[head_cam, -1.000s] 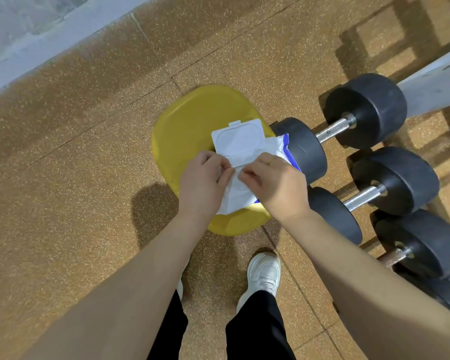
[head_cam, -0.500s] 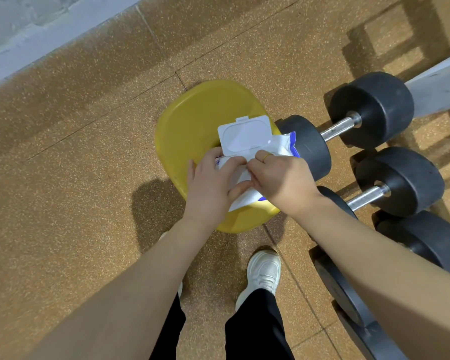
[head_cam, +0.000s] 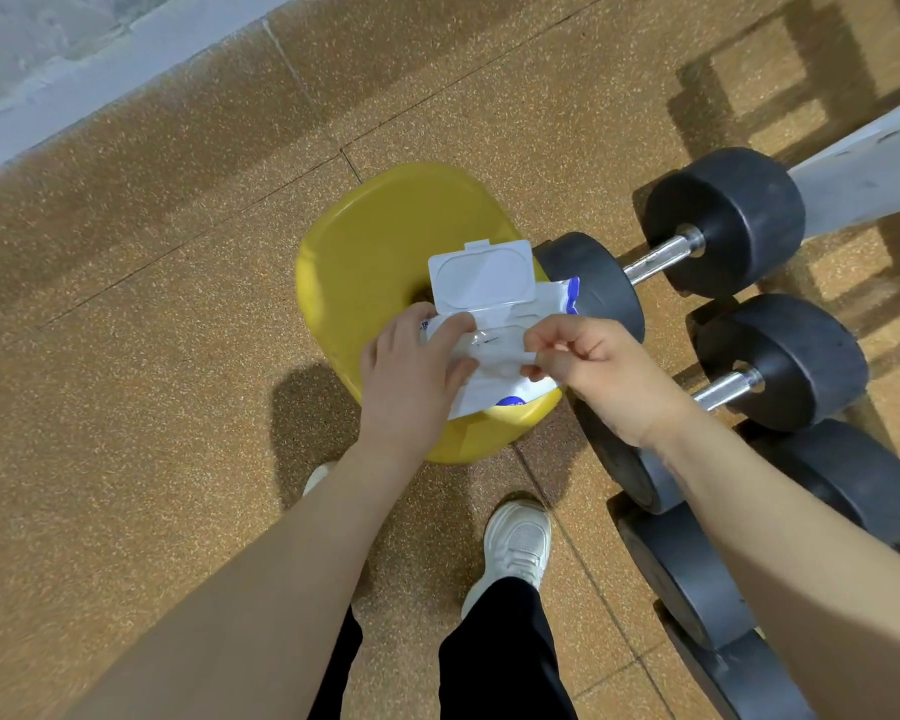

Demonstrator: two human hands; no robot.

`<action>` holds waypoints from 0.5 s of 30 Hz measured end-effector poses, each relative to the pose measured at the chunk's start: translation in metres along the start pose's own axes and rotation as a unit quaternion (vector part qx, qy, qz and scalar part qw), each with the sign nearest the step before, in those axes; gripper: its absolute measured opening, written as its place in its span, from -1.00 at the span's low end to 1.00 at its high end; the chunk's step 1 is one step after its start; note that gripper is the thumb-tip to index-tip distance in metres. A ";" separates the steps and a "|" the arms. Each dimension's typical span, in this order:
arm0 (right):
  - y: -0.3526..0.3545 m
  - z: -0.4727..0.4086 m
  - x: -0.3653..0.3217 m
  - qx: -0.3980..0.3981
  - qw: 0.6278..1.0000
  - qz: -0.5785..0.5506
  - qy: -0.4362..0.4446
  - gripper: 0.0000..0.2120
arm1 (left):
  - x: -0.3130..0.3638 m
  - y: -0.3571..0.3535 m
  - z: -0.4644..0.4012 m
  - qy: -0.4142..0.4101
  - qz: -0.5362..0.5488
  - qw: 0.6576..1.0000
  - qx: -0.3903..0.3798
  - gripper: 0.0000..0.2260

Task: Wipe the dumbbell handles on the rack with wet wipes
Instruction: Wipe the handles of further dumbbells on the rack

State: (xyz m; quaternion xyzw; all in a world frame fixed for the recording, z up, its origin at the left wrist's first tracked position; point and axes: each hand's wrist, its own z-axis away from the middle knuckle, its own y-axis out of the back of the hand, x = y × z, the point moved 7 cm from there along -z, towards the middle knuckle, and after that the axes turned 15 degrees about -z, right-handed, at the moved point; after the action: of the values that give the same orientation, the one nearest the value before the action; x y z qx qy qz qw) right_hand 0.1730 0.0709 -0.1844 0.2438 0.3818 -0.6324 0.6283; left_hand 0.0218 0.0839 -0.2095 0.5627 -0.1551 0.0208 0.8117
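Note:
A white and blue wet wipes pack [head_cam: 494,392] lies on a yellow stool [head_cam: 375,262], its flip lid [head_cam: 481,275] standing open. My left hand [head_cam: 406,376] presses on the pack's left end, index finger and thumb laid across its top. My right hand [head_cam: 598,371] has curled fingers that pinch a small white bit at the pack's opening, apparently a wipe's edge. To the right, black dumbbells rest on the rack. Their chrome handles show: the farthest dumbbell's handle [head_cam: 655,259] and the second dumbbell's handle [head_cam: 723,389]. My right forearm hides the nearer dumbbells' handles.
A white rack beam [head_cam: 863,174] runs off to the upper right. Brown speckled rubber flooring [head_cam: 152,407] lies left of the stool, bounded by a grey wall base [head_cam: 48,70]. My white shoe [head_cam: 518,537] stands just below the stool, close to the nearest dumbbell heads [head_cam: 692,574].
The lid has swung further open. My left hand has spread over the pack's left end, and my right hand has slid right, from over the pack's middle to its opening.

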 end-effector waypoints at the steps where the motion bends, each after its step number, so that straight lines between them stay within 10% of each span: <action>1: 0.000 0.004 -0.004 -0.012 0.999 -0.029 -0.010 -0.76 | 0.000 0.000 0.000 0.007 -0.010 1.000 -0.004 -0.71; 9: 0.021 0.031 0.009 0.113 0.984 -0.110 -0.081 -0.90 | 0.009 0.013 -0.001 0.013 -0.078 0.996 -0.040 -0.64; 15: 0.021 0.021 0.013 0.258 0.952 -0.139 -0.087 -0.83 | 0.031 0.034 0.009 -0.079 -0.053 0.989 0.111 -0.73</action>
State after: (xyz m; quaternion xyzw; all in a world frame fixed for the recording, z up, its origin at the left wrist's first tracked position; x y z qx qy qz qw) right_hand 0.1956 0.0474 -0.1859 0.2861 0.1795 -0.8094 0.4804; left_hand 0.0421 0.0832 -0.1676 0.6567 -0.1855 -0.0499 0.7293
